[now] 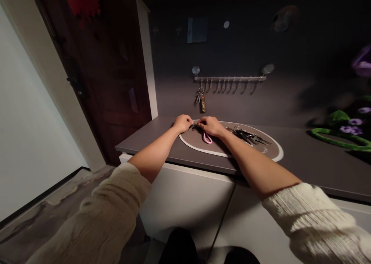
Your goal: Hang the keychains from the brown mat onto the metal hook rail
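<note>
Both of my hands are over the left part of an oval brown mat (pixel 194 142) with a white rim. My left hand (pixel 182 123) is closed, its fingertips pinched at the edge of a small bunch of keys (pixel 194 127). From the other side my right hand (pixel 211 125) pinches the same bunch, its fingers partly hiding it. A pink strap loop (pixel 207 138) lies on the mat below my right hand and seems joined to the bunch. Right of my right wrist, a pile of dark metal keys and tools (pixel 247 136) rests on the mat.
On the wall behind is a clear rail (pixel 230 78) with several hooks; a key ring with a brown tag (pixel 203 102) hangs at its left end. Artificial purple flowers (pixel 351 127) stand at right. A dark door (pixel 116 82) is at left, and white cabinet doors (pixel 191 194) are below the counter.
</note>
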